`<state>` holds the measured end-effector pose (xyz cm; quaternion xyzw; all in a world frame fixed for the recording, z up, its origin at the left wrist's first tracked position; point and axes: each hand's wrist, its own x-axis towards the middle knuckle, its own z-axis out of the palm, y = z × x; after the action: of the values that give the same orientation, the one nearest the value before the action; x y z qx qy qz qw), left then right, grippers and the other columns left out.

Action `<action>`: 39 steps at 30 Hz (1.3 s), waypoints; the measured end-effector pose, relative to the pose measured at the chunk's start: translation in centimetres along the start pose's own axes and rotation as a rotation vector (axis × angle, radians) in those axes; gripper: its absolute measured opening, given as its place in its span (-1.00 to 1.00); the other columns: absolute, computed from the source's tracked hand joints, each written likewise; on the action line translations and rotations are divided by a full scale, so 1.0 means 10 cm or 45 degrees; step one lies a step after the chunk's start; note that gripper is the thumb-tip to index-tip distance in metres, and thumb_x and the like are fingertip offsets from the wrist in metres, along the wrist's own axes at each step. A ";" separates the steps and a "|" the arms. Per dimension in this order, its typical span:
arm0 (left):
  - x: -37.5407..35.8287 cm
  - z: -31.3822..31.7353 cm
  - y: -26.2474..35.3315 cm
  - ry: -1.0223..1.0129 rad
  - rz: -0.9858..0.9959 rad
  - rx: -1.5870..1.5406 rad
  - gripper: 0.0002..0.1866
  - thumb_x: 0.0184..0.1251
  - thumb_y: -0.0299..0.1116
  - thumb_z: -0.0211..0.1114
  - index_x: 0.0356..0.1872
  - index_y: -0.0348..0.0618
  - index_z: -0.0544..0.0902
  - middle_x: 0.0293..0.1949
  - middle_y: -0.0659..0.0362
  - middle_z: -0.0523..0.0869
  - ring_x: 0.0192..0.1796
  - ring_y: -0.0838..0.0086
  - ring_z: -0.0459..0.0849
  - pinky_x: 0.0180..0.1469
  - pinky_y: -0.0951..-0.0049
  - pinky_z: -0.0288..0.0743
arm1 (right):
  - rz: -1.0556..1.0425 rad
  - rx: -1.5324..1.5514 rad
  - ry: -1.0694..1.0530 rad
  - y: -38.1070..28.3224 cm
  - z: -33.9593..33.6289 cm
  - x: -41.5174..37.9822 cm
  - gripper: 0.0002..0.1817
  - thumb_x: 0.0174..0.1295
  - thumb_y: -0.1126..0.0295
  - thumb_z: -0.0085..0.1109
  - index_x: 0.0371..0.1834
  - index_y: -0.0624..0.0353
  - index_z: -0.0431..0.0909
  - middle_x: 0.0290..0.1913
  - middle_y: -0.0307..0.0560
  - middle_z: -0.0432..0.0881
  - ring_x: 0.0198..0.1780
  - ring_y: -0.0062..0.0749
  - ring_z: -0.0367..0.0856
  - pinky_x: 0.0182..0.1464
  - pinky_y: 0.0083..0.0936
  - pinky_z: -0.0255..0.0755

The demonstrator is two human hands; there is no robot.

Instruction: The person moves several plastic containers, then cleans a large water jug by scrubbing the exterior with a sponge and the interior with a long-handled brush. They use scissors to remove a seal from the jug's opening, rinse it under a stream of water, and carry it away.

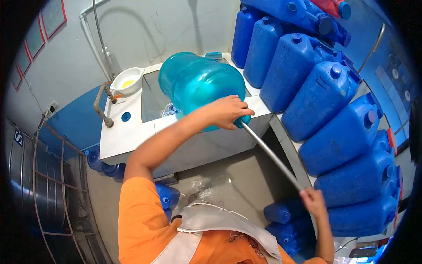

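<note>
A large teal water jug lies on its side over the tiled counter's sink, its neck pointing toward me. My left hand is closed round the jug's neck. A metal rod runs from the mouth of the jug down to the right. Its near end is in my right hand, whose fingers wrap round it. The rod's far end is out of sight at the jug's mouth, and I cannot make out what is on it. A small clear plastic item sits beside the jug.
A white basin with something yellow inside stands on the counter, by a pipe tap. Several blue jerrycans line the ledge on the right. More blue containers are on the floor. A metal rack stands at left.
</note>
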<state>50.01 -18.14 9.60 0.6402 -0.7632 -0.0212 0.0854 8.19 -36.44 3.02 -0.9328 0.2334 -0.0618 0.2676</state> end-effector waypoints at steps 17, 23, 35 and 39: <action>0.14 0.75 -0.08 0.693 -0.030 0.108 -0.38 -0.32 -0.43 0.46 -0.07 -0.20 0.44 -0.21 0.06 0.53 0.00 0.15 0.50 0.17 0.15 0.31 | 0.536 0.904 -0.383 -0.16 0.42 -0.17 -0.66 0.30 0.14 0.04 -0.54 0.12 0.47 -0.71 -0.23 0.45 -0.74 -0.48 0.40 -0.71 -0.53 0.22; 0.22 0.17 -0.13 0.111 0.140 -0.036 -0.54 -0.33 -0.41 0.45 -0.31 -0.13 0.42 -0.28 0.11 0.55 -0.14 0.16 0.52 -0.09 0.23 0.38 | -0.167 -0.576 0.290 -0.25 -0.27 0.20 -0.68 0.24 0.16 0.07 -0.51 0.18 0.44 -0.64 0.13 0.50 -0.61 0.11 0.48 -0.57 -0.13 0.31; 0.18 0.39 -0.06 0.243 0.195 0.086 -0.51 -0.29 -0.37 0.44 -0.22 -0.15 0.47 -0.30 0.13 0.52 -0.15 0.21 0.52 -0.09 0.24 0.38 | -0.210 -0.315 0.109 -0.42 0.12 0.37 -0.64 0.32 0.18 0.00 -0.52 0.22 0.40 -0.67 0.11 0.48 -0.68 0.01 0.45 -0.65 -0.28 0.29; 0.24 0.34 0.07 -0.080 0.191 0.075 -0.41 -0.33 -0.35 0.45 -0.10 -0.10 0.46 -0.26 0.15 0.54 -0.11 0.24 0.53 -0.05 0.23 0.38 | -0.339 -0.566 0.257 -0.90 0.06 0.60 -0.66 0.28 0.18 0.04 -0.50 0.24 0.41 -0.61 0.18 0.51 -0.60 0.12 0.48 -0.61 -0.21 0.31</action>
<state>48.39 -20.63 6.59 0.5826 -0.8115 -0.0124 0.0440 17.26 -32.24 7.21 -0.9802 0.1421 -0.1365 0.0213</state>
